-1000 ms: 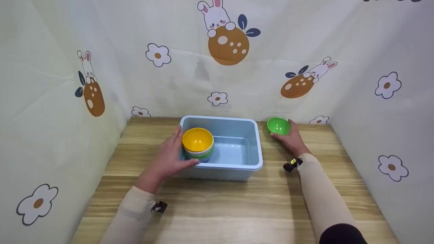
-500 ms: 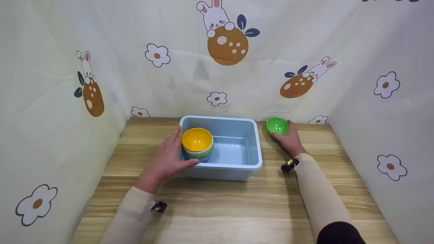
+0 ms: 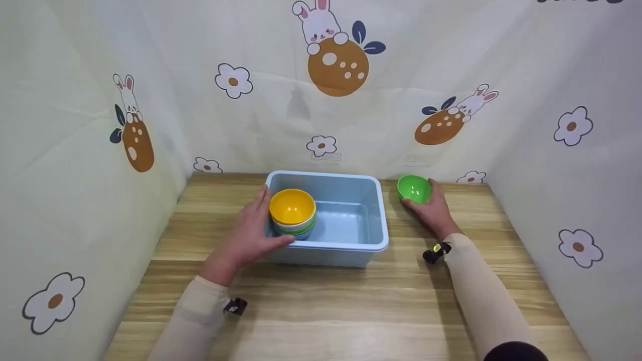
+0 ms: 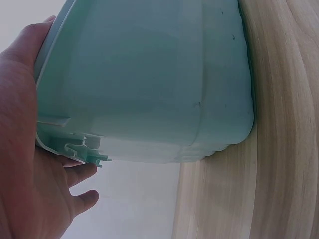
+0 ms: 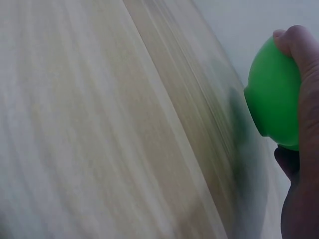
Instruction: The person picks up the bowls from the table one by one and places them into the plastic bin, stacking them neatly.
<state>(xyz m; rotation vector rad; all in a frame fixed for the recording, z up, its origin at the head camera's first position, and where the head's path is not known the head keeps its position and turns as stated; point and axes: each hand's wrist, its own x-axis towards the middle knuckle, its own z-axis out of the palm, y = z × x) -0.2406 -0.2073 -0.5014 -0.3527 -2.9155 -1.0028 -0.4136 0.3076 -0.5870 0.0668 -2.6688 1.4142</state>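
Note:
In the head view, my right hand (image 3: 434,208) grips a small green bowl (image 3: 415,188) by its side, to the right of a light blue plastic bin (image 3: 346,247). Its thumb and fingers are on opposite sides of the bowl. Seen from the right wrist, the green bowl (image 5: 274,94) is tilted and its base is apart from the wood. My left hand (image 3: 246,233) rests on the bin's near left corner, thumb along the front rim, fingers fairly straight along the left side. Inside the bin's left end stands a stack of bowls with a yellow bowl (image 3: 292,206) on top.
The bin stands on a wood-grain table (image 3: 331,311). A pale curtain (image 3: 271,115) printed with rabbits and flowers rises close behind the bin and the green bowl, and also encloses both sides. The bin's right half shows its bare floor.
My right hand and the green bowl have shifted slightly right and nearer over the last half second. The left hand, bin and stacked bowls have stayed in place.

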